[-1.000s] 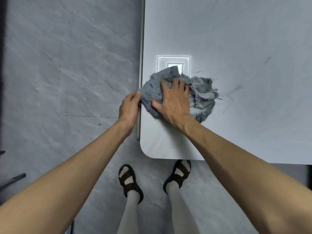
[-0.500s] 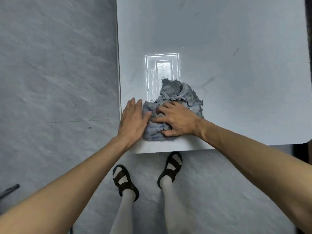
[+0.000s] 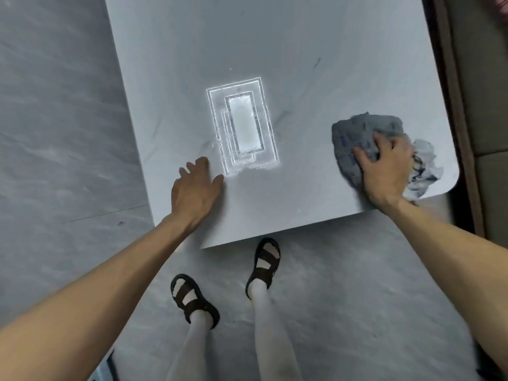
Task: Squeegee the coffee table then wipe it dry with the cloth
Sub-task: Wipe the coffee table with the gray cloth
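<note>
The crumpled grey-blue cloth with frayed pale edges [image 3: 368, 133] is lying at the right of the frame, on the near right corner of the pale grey matte coffee table [image 3: 275, 50], its long axis running from the upper left down toward the rounded corner at lower right. The right hand [image 3: 384, 171] is pressing down on it, palm down, fingers spread and curled into the folds, gripping the fabric; the forearm is reaching in from the lower right. The left hand [image 3: 196, 188] is resting flat on the tabletop near the front edge at centre left, fingers loosely splayed and holding nothing, well apart from the cloth. Between the hands, a bright rectangular light reflection [image 3: 243, 127] is showing on the surface (its lower edge looks smeared). Below, dark strapped sandals [image 3: 264, 265] are standing on the grey floor [image 3: 55, 133].
</note>
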`<action>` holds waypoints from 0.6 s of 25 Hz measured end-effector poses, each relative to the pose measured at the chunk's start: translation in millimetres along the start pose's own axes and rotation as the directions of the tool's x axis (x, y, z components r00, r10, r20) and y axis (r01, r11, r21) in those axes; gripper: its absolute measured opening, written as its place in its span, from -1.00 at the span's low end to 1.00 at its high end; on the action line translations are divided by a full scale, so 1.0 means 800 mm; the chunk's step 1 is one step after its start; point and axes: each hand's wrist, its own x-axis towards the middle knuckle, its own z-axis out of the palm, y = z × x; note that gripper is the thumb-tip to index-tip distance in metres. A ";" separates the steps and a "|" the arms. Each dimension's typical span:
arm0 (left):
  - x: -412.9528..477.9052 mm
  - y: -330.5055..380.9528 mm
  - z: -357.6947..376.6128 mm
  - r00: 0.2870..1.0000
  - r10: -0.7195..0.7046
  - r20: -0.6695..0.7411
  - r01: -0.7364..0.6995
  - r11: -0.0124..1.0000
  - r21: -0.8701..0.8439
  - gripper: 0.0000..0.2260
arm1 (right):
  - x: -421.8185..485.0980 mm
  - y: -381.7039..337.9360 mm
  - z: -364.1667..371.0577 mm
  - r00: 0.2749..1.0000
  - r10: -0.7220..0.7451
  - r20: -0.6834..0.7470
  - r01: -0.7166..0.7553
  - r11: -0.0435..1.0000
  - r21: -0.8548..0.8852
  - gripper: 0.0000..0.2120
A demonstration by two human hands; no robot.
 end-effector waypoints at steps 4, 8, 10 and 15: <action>-0.007 -0.033 -0.014 0.981 -0.190 -0.047 0.152 0.889 -0.431 -0.61 | -0.015 -0.070 0.022 0.896 0.423 -0.133 -0.416 0.906 0.080 -0.51; -0.025 -0.097 -0.024 0.965 -0.249 -0.084 0.161 0.812 -0.560 -0.63 | -0.048 -0.168 0.050 0.904 0.403 -0.143 -0.391 0.914 0.106 -0.53; -0.036 -0.125 -0.023 0.966 -0.246 -0.081 0.156 0.802 -0.577 -0.62 | -0.078 -0.224 0.064 0.970 0.213 -0.118 -0.208 0.977 0.055 -0.54; -0.065 -0.172 -0.015 0.972 -0.219 -0.086 0.129 0.801 -0.584 -0.59 | -0.179 -0.326 0.088 0.936 -0.352 0.021 0.353 0.935 -0.029 -0.57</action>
